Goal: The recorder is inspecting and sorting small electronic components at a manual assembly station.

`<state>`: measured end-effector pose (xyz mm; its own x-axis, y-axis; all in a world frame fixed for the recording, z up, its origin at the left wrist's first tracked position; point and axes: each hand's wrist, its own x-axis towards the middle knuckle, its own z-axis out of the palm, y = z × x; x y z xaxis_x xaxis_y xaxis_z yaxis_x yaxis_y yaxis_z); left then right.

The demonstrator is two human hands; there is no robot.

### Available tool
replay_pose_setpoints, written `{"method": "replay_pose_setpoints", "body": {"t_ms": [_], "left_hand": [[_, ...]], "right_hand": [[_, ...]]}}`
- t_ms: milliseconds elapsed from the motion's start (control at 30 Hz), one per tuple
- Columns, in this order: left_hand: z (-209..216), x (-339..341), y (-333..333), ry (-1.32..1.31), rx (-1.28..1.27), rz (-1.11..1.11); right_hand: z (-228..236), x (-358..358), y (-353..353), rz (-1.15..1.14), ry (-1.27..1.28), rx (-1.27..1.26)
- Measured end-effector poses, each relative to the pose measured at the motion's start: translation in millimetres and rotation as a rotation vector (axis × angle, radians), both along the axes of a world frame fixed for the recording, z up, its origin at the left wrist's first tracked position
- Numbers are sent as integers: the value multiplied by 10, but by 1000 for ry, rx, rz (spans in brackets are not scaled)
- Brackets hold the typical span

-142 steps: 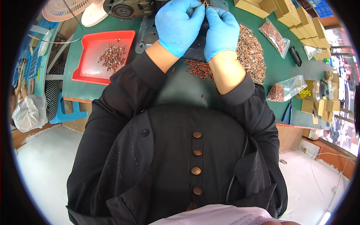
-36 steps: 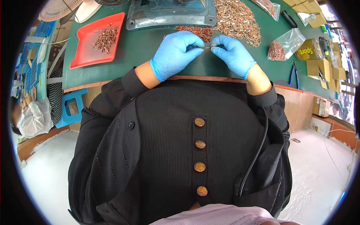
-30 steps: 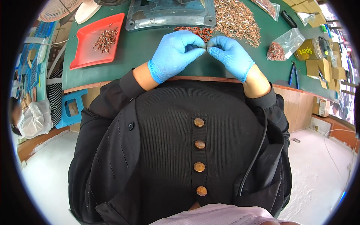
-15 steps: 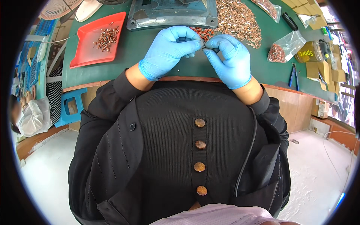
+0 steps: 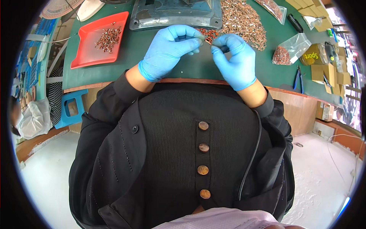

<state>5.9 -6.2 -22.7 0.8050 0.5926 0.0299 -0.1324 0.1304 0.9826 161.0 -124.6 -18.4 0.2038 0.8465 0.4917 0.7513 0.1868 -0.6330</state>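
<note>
In blue gloves, both my hands work close together above the green table's near part. My left hand (image 5: 167,51) has its thumb and forefinger pinched, the fingertips pointing right. Opposite it, my right hand (image 5: 237,61) also pinches thumb and forefinger, pointing left. Whatever lies in either pinch is too small and too hidden to name. Small copper-and-red pieces (image 5: 210,33) show on the table between and beyond the fingertips. They run into a large heap of small copper-coloured metal pieces (image 5: 244,23) behind my right hand.
A red tray (image 5: 85,53) with similar pieces stands left. A dark metal machine base (image 5: 175,21) sits beyond my hands. At right lie a bag of small pieces (image 5: 282,54), blue-handled pliers (image 5: 298,78), a yellow-labelled jar (image 5: 314,54) and cardboard boxes (image 5: 329,72).
My two hands have drawn slightly apart, from fingertips touching to a small gap. The left hand has shifted a little left, and the pieces behind show more.
</note>
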Motion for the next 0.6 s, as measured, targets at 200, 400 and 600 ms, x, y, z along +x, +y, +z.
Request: {"method": "replay_pose_setpoints", "body": {"t_ms": [200, 400, 600], "left_hand": [[52, -17, -82, 10, 83, 53], [94, -31, -71, 153, 305, 100], [41, 31, -51, -1, 250, 236]], "right_hand": [[-3, 8, 94, 28, 806, -195], [-73, -68, 209, 37, 795, -231], [-161, -114, 443, 24, 824, -89]]}}
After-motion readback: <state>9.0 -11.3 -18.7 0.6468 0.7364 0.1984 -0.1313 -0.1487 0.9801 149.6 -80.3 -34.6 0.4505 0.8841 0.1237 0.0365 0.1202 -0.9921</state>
